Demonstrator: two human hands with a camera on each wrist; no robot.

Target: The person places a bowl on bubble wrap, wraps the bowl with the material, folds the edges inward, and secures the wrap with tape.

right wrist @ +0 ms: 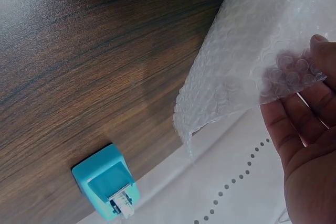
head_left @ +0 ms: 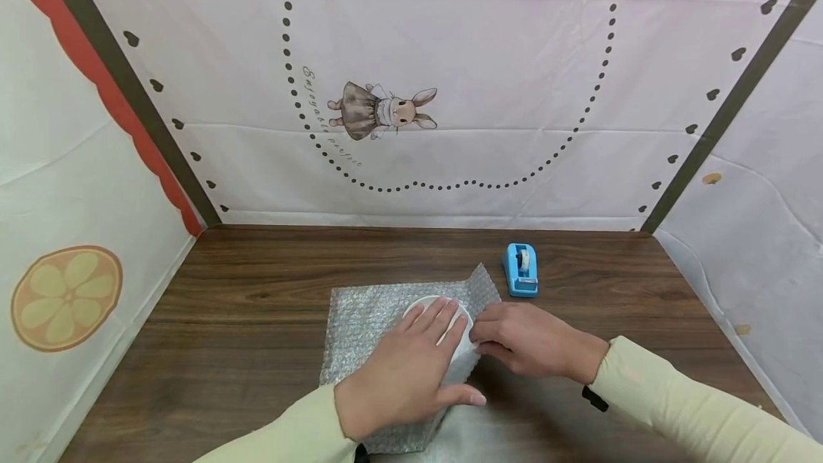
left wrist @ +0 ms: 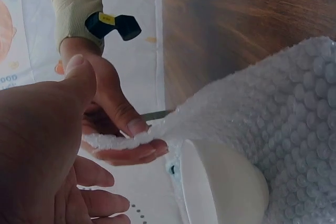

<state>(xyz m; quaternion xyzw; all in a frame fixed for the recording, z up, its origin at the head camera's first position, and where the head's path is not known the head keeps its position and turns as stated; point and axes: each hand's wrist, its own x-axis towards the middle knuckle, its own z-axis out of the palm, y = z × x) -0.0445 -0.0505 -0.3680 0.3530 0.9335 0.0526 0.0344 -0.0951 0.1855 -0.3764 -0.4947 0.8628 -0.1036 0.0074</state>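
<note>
A white bowl (left wrist: 226,187) sits on a sheet of bubble wrap (head_left: 366,320) on the wooden table. In the head view my left hand (head_left: 411,370) lies over the bowl with fingers spread and mostly straight, covering much of it. Whether its fingertips touch the bowl is hard to tell. My right hand (head_left: 524,338), to the bowl's right, pinches the raised edge of the bubble wrap between thumb and fingers. The right wrist view has that right hand (right wrist: 310,145) with the lifted bubble wrap (right wrist: 231,77) held above the table.
A blue tape dispenser (head_left: 521,270) with a roll of tape stands beyond the right hand, near the wrap's far right corner. Printed white cloth (head_left: 489,127) with a rabbit drawing rises behind the wooden table (head_left: 257,263), and more cloth hangs at both sides.
</note>
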